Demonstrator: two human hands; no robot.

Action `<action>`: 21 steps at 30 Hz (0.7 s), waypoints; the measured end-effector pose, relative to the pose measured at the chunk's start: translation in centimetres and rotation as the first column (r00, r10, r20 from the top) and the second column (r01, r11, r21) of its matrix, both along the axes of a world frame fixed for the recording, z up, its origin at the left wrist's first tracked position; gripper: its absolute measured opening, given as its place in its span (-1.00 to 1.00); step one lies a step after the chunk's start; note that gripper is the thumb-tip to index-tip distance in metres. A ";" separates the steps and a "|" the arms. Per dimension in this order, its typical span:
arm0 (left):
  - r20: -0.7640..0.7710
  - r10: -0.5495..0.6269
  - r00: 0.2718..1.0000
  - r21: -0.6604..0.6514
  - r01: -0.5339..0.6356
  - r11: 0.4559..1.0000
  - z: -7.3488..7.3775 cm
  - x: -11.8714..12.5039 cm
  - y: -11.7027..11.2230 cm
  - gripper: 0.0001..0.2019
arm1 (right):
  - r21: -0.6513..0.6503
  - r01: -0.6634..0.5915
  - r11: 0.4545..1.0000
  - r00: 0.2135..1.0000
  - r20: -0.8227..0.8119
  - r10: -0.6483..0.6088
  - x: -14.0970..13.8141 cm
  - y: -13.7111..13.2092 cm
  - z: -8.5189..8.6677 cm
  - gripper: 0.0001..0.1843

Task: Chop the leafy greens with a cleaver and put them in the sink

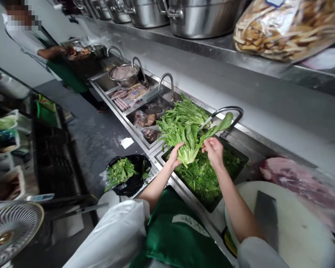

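Note:
My left hand [175,155] is closed around the base of a head of leaf lettuce [187,143], held over the sink. Beside it, my right hand [214,150] pinches the lower end of a long lettuce leaf [219,125] that points up and right toward the tap. A large heap of long-leafed greens [184,111] lies just behind the held head. Below both hands, the sink [244,158] contains many loose green leaves [199,178]. A curved tap [231,108] stands at the back of this sink.
Left of me, a black-lined bin [139,184] holds leaves. Neighbouring sinks hold bagged meat [146,121] and a metal bowl [124,76]. A cleaver [266,216] lies on the round cutting board [296,227], near meat [298,178]. Pots [206,18] line the overhead shelf. Another person [64,70] stands far left.

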State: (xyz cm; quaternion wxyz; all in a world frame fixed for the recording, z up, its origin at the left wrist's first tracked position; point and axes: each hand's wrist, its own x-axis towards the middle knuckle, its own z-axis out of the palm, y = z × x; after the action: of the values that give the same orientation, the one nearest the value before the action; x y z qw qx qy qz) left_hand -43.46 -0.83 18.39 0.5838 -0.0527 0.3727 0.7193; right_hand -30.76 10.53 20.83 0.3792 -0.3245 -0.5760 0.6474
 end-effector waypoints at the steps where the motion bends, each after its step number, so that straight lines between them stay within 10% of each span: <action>1: 0.021 0.038 0.999 -0.018 -0.038 0.999 0.1 0.6 -0.2 -0.79 | 0.004 0.041 0.999 0.998 -0.053 -0.041 0.8 -0.3 0.1 -0.55; 6: -0.001 0.256 0.967 -0.054 -0.255 0.965 -0.1 1.3 -2.4 -0.80 | 0.056 0.350 0.935 0.904 -0.282 -0.322 6.1 -0.4 2.2 -0.65; 10: -0.041 0.400 0.916 -0.030 -0.401 0.915 -0.2 0.0 -6.4 -0.79 | 0.118 0.212 0.970 0.967 -0.169 -0.191 7.1 -2.1 2.5 -0.67; 13: -0.078 0.496 0.865 0.002 -0.497 0.868 -0.5 -1.0 -10.0 -0.78 | 0.084 -0.108 0.991 0.993 -0.039 0.112 3.1 -6.7 1.0 -0.65; 17: -0.180 0.635 0.751 0.026 -0.642 0.767 -1.0 -3.2 -16.4 -0.70 | 0.069 -0.491 0.869 0.868 0.128 0.480 -4.9 -16.0 -1.9 -0.69; 21: -0.282 0.716 0.638 0.032 -0.740 0.672 -1.9 -6.5 -24.8 -0.62 | 0.034 -0.605 0.795 0.783 0.207 0.587 -12.0 -25.2 -4.6 -0.70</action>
State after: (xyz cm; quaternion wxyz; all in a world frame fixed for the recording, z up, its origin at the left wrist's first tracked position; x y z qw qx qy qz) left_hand -50.00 -25.67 16.47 0.1849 -0.1245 0.4265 0.8766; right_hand -42.78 -14.64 16.20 0.1151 -0.1658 -0.7129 0.6716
